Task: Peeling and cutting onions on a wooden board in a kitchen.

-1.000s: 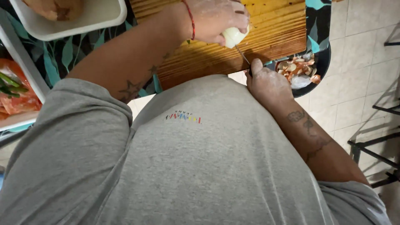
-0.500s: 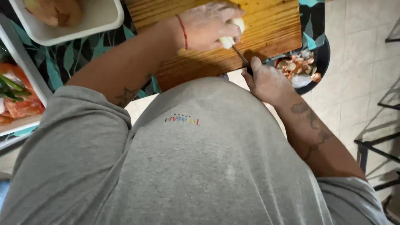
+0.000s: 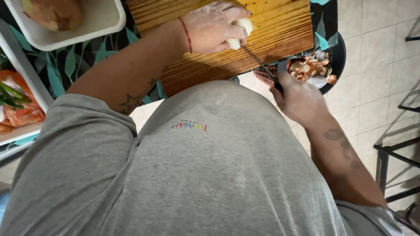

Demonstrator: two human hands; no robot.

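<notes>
Centrally, wooden cutting board (image 3: 280,32) at 12 o'clock on the table (image 3: 78,65). Left hand (image 3: 214,26) clamps a peeled onion (image 3: 238,32) on it. Right hand (image 3: 299,98), at 3 o'clock, grips a knife (image 3: 260,63), tip at the onion.

Only 1 view is given, from a camera on the person's head, looking steeply down past the grey shirt (image 3: 210,175) onto the wooden cutting board (image 3: 280,26) at the table's edge. It sits close: the torso fills the lower frame, with tiled floor (image 3: 380,87) at right.
</notes>
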